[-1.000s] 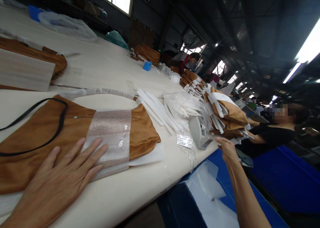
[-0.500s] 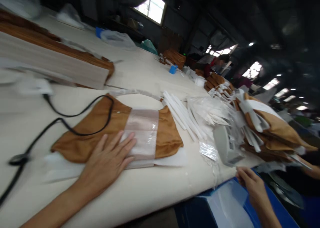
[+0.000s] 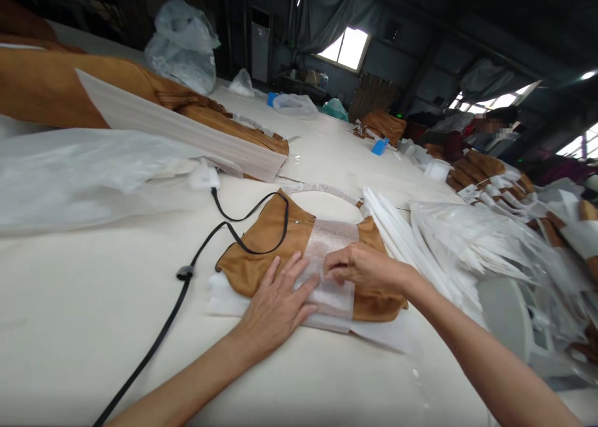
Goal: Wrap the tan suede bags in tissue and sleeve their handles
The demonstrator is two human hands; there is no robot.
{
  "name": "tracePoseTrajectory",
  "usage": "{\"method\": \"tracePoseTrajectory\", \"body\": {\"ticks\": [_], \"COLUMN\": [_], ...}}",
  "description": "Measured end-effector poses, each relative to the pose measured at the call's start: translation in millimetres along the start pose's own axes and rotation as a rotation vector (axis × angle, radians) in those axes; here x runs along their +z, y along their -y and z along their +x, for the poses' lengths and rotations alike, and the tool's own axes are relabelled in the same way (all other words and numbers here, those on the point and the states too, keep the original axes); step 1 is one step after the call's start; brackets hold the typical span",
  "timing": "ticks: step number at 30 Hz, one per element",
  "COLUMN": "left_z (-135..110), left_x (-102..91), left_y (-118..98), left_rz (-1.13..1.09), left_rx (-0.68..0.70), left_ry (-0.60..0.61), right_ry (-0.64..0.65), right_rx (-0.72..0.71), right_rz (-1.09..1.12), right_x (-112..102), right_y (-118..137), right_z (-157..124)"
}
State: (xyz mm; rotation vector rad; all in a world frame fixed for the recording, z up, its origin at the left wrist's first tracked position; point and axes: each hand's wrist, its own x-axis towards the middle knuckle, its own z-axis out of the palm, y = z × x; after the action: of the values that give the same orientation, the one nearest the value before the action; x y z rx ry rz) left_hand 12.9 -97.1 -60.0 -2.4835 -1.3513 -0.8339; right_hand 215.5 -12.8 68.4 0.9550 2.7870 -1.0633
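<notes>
While left hand (image 3: 275, 308) lies flat and open on tan suede (image 3: 261, 259), right hand (image 3: 362, 268) curled on clear film (image 3: 331, 240), can't tell if pinching

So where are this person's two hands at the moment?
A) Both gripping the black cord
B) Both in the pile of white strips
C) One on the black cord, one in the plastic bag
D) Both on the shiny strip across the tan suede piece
D: the left hand and the right hand both lie on the translucent strip that crosses the tan suede piece.
</notes>
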Motion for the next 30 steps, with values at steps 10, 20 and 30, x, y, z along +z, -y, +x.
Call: {"method": "tracePoseTrajectory", "body": {"ticks": [10,20,30], "left_z": [-3,-3,8], "left_x": [3.3,4.6,-9.1], "left_y": [-1,-2,-3], "left_rz": [-0.03,-0.044,-0.091], "left_rx": [0.002,-0.019,-0.008], "left_ry": [-0.02,0.003,0.021], "right_ry": [0.069,-0.429,-0.306], "right_rx": [-0.021,0.31,0.142], "right_rz": [-0.645,-0.716,-0.271], "right_x": [-8,-4,62], "right_y": [3,-9,-27], "right_z": [58,39,9]}}
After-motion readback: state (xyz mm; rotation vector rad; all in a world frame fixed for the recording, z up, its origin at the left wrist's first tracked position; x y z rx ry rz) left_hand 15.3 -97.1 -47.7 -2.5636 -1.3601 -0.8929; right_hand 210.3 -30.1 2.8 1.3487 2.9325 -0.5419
